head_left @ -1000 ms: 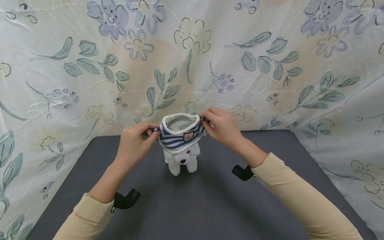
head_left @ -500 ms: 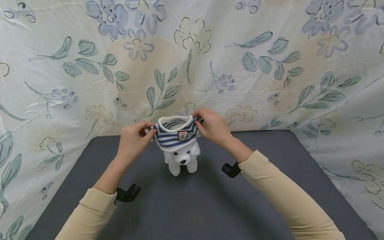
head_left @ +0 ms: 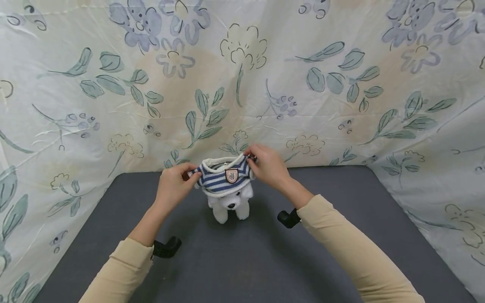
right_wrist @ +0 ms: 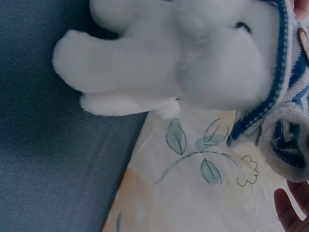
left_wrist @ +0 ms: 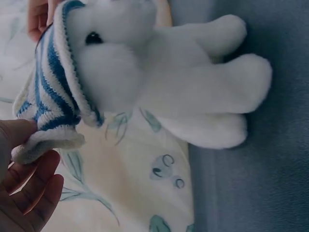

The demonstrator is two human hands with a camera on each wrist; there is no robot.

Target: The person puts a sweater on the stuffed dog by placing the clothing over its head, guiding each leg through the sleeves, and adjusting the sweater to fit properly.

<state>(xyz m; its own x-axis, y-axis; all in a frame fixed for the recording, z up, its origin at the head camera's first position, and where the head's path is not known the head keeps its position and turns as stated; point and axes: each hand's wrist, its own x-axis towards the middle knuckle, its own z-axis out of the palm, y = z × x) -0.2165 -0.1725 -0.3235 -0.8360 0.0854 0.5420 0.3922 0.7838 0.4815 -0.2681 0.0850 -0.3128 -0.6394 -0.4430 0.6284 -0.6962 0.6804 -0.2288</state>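
A small blue-and-white striped knit sweater (head_left: pixel 217 182) with a badge on its front sits over the top of a white plush dog's head. The plush dog (head_left: pixel 232 203) stands on the table, its muzzle and front legs showing below the hem. My left hand (head_left: pixel 175 183) pinches one sleeve between thumb and fingers; the left wrist view shows that grip on the sleeve's white cuff (left_wrist: pixel 48 140). On the other side my right hand (head_left: pixel 268 166) pinches the opposite sleeve near the shoulder. In the right wrist view the sleeve's open cuff (right_wrist: pixel 285 145) hangs beside the dog's head.
The dark grey tabletop (head_left: pixel 242 261) spreads around the dog. Behind and at both sides hangs a pale floral cloth (head_left: pixel 242 84). A black wrist camera (head_left: pixel 166 247) sits at the left cuff and another black camera (head_left: pixel 289 219) at the right.
The sweater swings slightly left, then comes down lower over the dog's head, its neck opening flattening. Both hands move with it, the right one shifting left overall. The dog stays in place.
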